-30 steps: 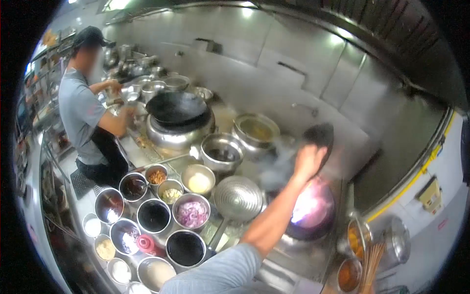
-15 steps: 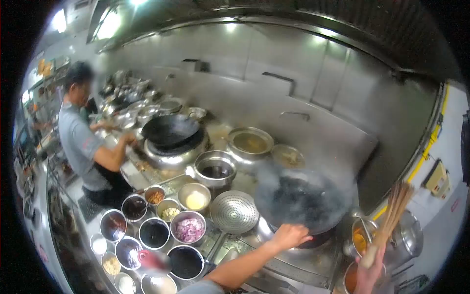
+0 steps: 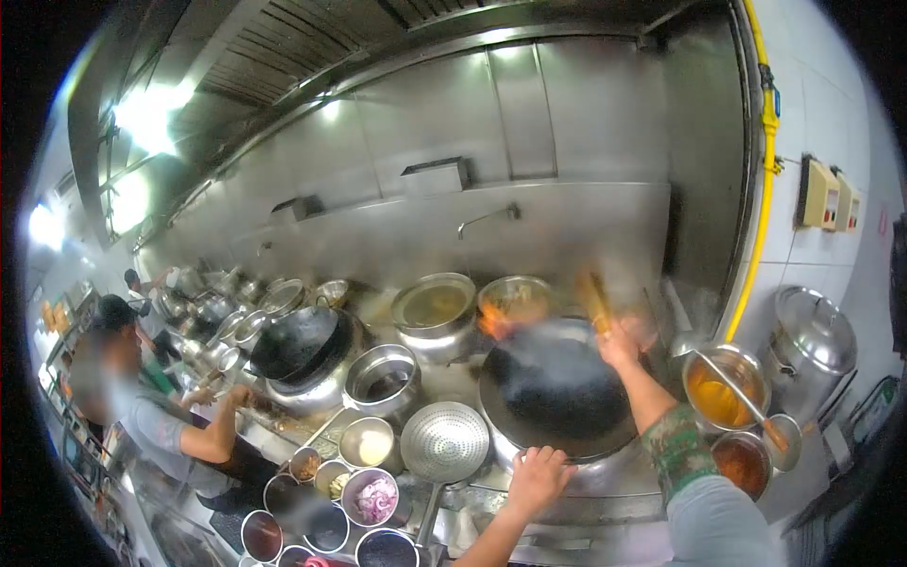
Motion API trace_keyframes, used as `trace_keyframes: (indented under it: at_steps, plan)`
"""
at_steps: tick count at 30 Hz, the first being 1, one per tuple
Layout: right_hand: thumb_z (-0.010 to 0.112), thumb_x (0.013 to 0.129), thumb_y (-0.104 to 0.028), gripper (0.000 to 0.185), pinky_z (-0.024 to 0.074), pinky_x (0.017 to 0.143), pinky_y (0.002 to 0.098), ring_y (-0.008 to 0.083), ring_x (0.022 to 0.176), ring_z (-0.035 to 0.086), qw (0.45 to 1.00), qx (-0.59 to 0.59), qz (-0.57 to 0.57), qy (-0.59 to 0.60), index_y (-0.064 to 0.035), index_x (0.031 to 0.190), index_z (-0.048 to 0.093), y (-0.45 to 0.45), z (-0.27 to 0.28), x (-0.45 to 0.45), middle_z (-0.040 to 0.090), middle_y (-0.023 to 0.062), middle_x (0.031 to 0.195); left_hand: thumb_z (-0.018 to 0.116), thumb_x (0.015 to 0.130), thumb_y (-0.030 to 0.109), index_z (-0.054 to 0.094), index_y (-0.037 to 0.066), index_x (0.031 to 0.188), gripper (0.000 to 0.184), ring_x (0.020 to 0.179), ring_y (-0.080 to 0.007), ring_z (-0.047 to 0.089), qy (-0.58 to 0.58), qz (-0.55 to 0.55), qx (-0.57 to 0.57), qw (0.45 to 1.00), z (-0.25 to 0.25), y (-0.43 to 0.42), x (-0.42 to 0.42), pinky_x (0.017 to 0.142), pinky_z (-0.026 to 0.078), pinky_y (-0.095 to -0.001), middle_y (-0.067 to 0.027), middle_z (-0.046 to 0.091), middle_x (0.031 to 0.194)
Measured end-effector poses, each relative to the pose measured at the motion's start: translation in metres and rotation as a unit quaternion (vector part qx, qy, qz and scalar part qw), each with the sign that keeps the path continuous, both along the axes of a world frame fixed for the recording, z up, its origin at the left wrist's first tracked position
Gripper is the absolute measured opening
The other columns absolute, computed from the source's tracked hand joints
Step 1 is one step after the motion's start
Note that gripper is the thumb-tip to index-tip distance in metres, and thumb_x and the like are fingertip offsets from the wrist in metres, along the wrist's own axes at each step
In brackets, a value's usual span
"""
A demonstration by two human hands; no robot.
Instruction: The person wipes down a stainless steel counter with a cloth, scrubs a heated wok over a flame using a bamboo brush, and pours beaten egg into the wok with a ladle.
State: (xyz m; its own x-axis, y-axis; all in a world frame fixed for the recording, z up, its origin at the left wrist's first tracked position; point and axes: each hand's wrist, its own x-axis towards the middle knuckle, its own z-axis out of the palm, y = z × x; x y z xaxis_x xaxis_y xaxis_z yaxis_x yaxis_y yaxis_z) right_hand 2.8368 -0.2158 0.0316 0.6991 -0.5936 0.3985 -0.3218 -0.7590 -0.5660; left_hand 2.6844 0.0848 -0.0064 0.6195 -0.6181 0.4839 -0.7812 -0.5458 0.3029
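A dark wok [image 3: 557,387] sits on the burner before me, with smoke or steam over it. My left hand [image 3: 540,480] is closed on the wok's near rim; the exact grip is hidden by the fingers. At the wok's far right side, my right hand [image 3: 621,342] grips a bamboo wok brush [image 3: 595,300], blurred by motion, its bristles pointing up and away. Orange flame [image 3: 505,317] shows behind the wok's far left edge. A perforated strainer [image 3: 445,441] lies just left of the wok, its handle toward me.
Left are a bowl of sliced onion [image 3: 376,499], several sauce pots and a metal pot [image 3: 382,378]. A pot of orange liquid [image 3: 726,389] with a ladle [image 3: 742,389] stands right, near a lidded pot [image 3: 814,331]. A co-worker [image 3: 179,425] stands left beside another wok [image 3: 298,345].
My right hand has carried the brush from the lower right to the wok's far side. Flame now shows behind the wok. My view has turned right; my left hand stays at the near rim.
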Motion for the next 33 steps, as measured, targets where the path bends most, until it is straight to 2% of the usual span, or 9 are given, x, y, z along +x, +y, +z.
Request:
trace_keyframes:
  at_steps: [8,10,13,14,18,22,26,28,33]
  plan:
    - [0.068,0.087,-0.037,0.059,0.0523,0.089,0.0489,0.0399,0.103,0.066,0.963,0.057,0.083,0.25,-0.0149,0.139,0.051,0.065,-0.035,-0.01,0.068,0.0234,0.11,0.07,0.085,0.03,0.065,0.013,0.097,0.021,0.093,-0.0289,0.056,0.005,0.011,-0.039,0.999,-0.007,-0.004,0.0,0.08,0.04,-0.0468,-0.0057,0.059,0.095]
    - [0.07,0.086,-0.036,0.064,0.0548,0.082,0.0477,0.0392,0.093,0.069,0.948,-0.017,0.306,0.087,-0.0129,0.142,0.049,0.075,-0.091,-0.033,0.07,0.0202,0.107,0.072,0.084,0.028,0.065,0.012,0.098,0.023,0.094,-0.0295,0.056,0.012,0.002,-0.044,0.999,-0.002,-0.003,-0.002,0.081,0.04,-0.0472,-0.0064,0.059,0.096]
    - [0.071,0.085,-0.037,0.061,0.0566,0.075,0.0415,0.0346,0.082,0.071,0.862,0.225,0.323,0.319,-0.0224,0.141,0.051,0.033,-0.018,-0.077,0.069,0.0175,0.113,0.072,0.083,0.027,0.064,0.011,0.101,0.025,0.095,-0.0301,0.056,0.025,-0.003,-0.045,0.999,-0.002,-0.002,-0.005,0.082,0.041,-0.0472,-0.0068,0.059,0.096]
    - [0.068,0.086,-0.036,0.052,0.0568,0.071,0.0438,0.0359,0.08,0.07,0.923,-0.06,0.285,0.252,-0.0251,0.135,0.055,-0.013,-0.07,-0.055,0.069,0.0185,0.109,0.072,0.083,0.027,0.064,0.011,0.103,0.027,0.095,-0.0303,0.056,0.031,-0.008,-0.042,0.999,0.0,0.0,-0.007,0.083,0.041,-0.0471,-0.007,0.059,0.097]
    - [0.061,0.088,-0.03,0.047,0.0552,0.081,0.0464,0.0355,0.093,0.069,0.991,0.005,-0.099,0.095,-0.0133,0.132,0.057,0.018,-0.033,-0.063,0.069,0.022,0.108,0.073,0.083,0.027,0.063,0.011,0.107,0.031,0.097,-0.0312,0.056,0.022,-0.012,-0.044,0.999,-0.005,-0.004,-0.004,0.083,0.041,-0.0469,-0.0082,0.059,0.099]
    - [0.068,0.087,-0.032,0.062,0.056,0.07,0.0434,0.0346,0.083,0.07,0.968,0.037,0.172,0.179,-0.0117,0.142,0.049,0.079,-0.069,-0.036,0.071,0.0229,0.091,0.074,0.082,0.028,0.062,0.011,0.11,0.035,0.099,-0.0319,0.055,0.019,-0.022,-0.038,0.999,-0.009,-0.007,-0.004,0.083,0.042,-0.047,-0.0089,0.059,0.101]
    - [0.079,0.081,-0.036,0.077,0.0557,0.057,0.032,0.016,0.07,0.067,0.803,0.388,0.382,0.242,-0.0222,0.148,0.044,0.048,-0.075,-0.051,0.071,0.0111,0.098,0.073,0.081,0.029,0.06,0.01,0.113,0.039,0.1,-0.0327,0.055,0.015,-0.043,-0.053,0.998,-0.004,-0.002,0.002,0.084,0.042,-0.0477,-0.0101,0.058,0.103]
    - [0.068,0.087,-0.031,0.06,0.0581,0.071,0.044,0.035,0.092,0.07,0.931,-0.096,0.217,0.276,-0.0254,0.143,0.047,0.016,-0.03,-0.069,0.07,0.0227,0.104,0.073,0.081,0.028,0.059,0.008,0.114,0.041,0.1,-0.0334,0.055,0.024,-0.046,-0.055,0.997,-0.005,0.002,-0.004,0.084,0.043,-0.0479,-0.0114,0.057,0.105]
    - [0.06,0.088,-0.032,0.061,0.0539,0.083,0.0517,0.039,0.098,0.068,0.98,0.076,-0.021,0.182,-0.0124,0.143,0.043,0.038,-0.05,-0.05,0.068,0.0274,0.103,0.075,0.08,0.022,0.057,0.005,0.117,0.045,0.101,-0.0367,0.054,0.049,-0.063,-0.082,0.993,-0.009,-0.001,-0.007,0.082,0.045,-0.047,-0.0154,0.056,0.106]
